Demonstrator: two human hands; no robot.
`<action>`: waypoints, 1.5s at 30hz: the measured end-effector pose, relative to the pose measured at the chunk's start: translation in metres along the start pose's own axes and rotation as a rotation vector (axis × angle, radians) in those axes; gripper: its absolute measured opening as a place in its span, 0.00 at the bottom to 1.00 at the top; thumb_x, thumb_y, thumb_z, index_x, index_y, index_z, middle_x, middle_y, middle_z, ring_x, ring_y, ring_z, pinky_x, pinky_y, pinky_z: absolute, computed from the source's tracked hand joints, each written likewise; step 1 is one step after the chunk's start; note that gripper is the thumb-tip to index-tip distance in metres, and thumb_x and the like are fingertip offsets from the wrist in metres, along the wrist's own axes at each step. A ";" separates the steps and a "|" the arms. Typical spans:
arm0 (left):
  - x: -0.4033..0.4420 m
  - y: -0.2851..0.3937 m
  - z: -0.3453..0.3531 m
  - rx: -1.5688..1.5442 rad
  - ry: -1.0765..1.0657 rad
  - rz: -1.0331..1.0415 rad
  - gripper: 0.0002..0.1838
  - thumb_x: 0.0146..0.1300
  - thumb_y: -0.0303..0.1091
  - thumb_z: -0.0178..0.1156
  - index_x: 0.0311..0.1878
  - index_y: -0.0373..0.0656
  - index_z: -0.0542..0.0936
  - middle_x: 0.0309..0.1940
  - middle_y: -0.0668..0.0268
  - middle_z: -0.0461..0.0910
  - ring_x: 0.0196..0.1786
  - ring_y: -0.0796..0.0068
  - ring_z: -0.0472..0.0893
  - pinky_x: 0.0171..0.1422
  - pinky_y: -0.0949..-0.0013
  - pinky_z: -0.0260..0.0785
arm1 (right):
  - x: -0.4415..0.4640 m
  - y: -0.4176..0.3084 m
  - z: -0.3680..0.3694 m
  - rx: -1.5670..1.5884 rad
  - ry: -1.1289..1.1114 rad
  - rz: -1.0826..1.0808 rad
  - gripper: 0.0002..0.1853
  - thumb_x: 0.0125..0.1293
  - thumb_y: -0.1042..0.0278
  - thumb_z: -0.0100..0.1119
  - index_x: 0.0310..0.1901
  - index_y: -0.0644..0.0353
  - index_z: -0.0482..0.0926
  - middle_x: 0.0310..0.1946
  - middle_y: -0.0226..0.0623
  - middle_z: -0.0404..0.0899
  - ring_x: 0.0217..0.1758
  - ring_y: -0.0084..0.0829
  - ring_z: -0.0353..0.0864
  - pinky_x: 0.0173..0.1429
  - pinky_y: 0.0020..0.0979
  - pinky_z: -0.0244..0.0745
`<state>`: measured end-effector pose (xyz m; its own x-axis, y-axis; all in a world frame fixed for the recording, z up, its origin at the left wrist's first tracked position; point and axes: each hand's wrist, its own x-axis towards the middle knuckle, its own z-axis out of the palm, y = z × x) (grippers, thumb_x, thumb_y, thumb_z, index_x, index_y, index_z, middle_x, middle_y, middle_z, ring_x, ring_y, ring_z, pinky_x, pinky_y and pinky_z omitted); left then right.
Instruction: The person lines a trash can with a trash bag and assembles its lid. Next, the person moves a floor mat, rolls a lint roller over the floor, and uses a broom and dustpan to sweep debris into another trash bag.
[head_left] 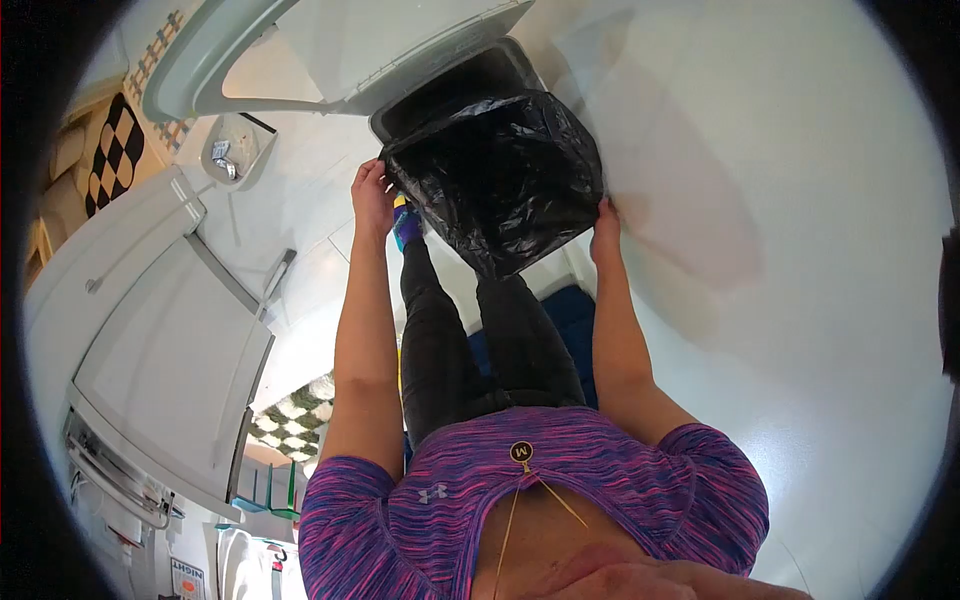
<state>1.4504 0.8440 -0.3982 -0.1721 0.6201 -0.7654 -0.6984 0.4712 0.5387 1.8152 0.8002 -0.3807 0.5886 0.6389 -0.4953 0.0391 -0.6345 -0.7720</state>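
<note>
A black plastic bag [500,180] hangs spread over the near side of a grey bin [525,62], its dark inside facing up. At the bag's left edge, my left hand [374,190] has its fingers bent round the plastic. My right hand [605,225] is at the right edge of the bag, pinching it near the lower right corner; most of its fingers are hidden. Behind the bag stands the bin's raised grey lid [440,62].
A pale chair-like frame [215,60] rises at upper left. Below it is a small white container [237,150] with crumpled wrappers. A white cabinet [165,370] stands left, a checkered rug [298,420] lower left, and a white wall [800,250] right. A dark blue mat [570,325] lies underfoot.
</note>
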 end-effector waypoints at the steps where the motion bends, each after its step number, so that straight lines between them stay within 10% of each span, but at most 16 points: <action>1: 0.002 -0.001 0.001 -0.020 0.014 -0.006 0.04 0.61 0.30 0.47 0.38 0.43 0.69 0.30 0.69 0.73 0.34 0.76 0.71 0.41 0.69 0.65 | 0.004 -0.012 0.000 -0.265 -0.069 0.013 0.23 0.62 0.55 0.46 0.47 0.68 0.69 0.47 0.44 0.71 0.46 0.37 0.72 0.49 0.35 0.66; 5: 0.005 0.005 0.007 -0.026 0.044 0.017 0.07 0.60 0.28 0.46 0.42 0.44 0.68 0.33 0.67 0.73 0.37 0.73 0.71 0.43 0.68 0.65 | 0.018 -0.068 0.007 -1.330 -0.346 0.054 0.29 0.63 0.46 0.38 0.44 0.70 0.72 0.41 0.55 0.74 0.45 0.50 0.73 0.51 0.42 0.65; 12: 0.017 0.019 0.008 0.029 -0.018 0.099 0.10 0.58 0.25 0.45 0.44 0.43 0.67 0.33 0.66 0.72 0.35 0.75 0.71 0.42 0.70 0.65 | 0.012 -0.159 0.112 -0.893 -0.276 -0.945 0.13 0.56 0.64 0.51 0.43 0.55 0.74 0.33 0.49 0.75 0.38 0.52 0.73 0.43 0.47 0.68; 22: 0.025 0.013 0.010 0.025 -0.084 0.268 0.10 0.61 0.27 0.47 0.45 0.37 0.67 0.34 0.66 0.72 0.35 0.77 0.71 0.40 0.75 0.64 | 0.093 -0.160 0.186 -0.892 -0.490 -0.851 0.21 0.52 0.75 0.47 0.51 0.54 0.70 0.44 0.45 0.73 0.48 0.44 0.72 0.53 0.35 0.66; 24: 0.024 0.012 0.009 0.152 -0.033 0.337 0.10 0.62 0.29 0.48 0.45 0.37 0.67 0.33 0.67 0.71 0.34 0.79 0.70 0.40 0.77 0.64 | 0.109 -0.157 0.191 -0.634 -0.808 -0.753 0.24 0.52 0.75 0.45 0.54 0.53 0.68 0.47 0.46 0.72 0.50 0.43 0.71 0.54 0.33 0.66; 29: 0.032 0.010 0.009 0.390 0.030 0.608 0.07 0.63 0.33 0.49 0.38 0.38 0.69 0.27 0.71 0.70 0.28 0.85 0.66 0.32 0.81 0.60 | 0.094 -0.184 0.194 -0.923 -0.689 -0.807 0.24 0.53 0.75 0.44 0.55 0.54 0.67 0.48 0.47 0.71 0.50 0.44 0.71 0.54 0.35 0.66; 37: 0.015 0.033 0.018 -0.149 -0.117 0.157 0.14 0.54 0.20 0.51 0.43 0.44 0.65 0.24 0.73 0.66 0.28 0.84 0.66 0.31 0.81 0.60 | 0.100 -0.202 0.209 -1.009 -0.773 -1.042 0.24 0.53 0.79 0.42 0.53 0.52 0.69 0.48 0.47 0.71 0.50 0.45 0.71 0.53 0.35 0.66; 45: 0.010 0.041 0.027 0.446 0.019 0.484 0.21 0.51 0.20 0.56 0.50 0.40 0.65 0.34 0.65 0.69 0.27 0.81 0.70 0.30 0.77 0.65 | 0.107 -0.204 0.220 -0.938 -0.779 -0.894 0.21 0.53 0.78 0.45 0.50 0.52 0.71 0.43 0.43 0.75 0.48 0.45 0.72 0.52 0.36 0.67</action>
<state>1.4388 0.8864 -0.3745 -0.4096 0.8179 -0.4041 -0.1849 0.3594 0.9147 1.6926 1.0939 -0.3637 -0.4572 0.8269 -0.3275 0.8052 0.2286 -0.5472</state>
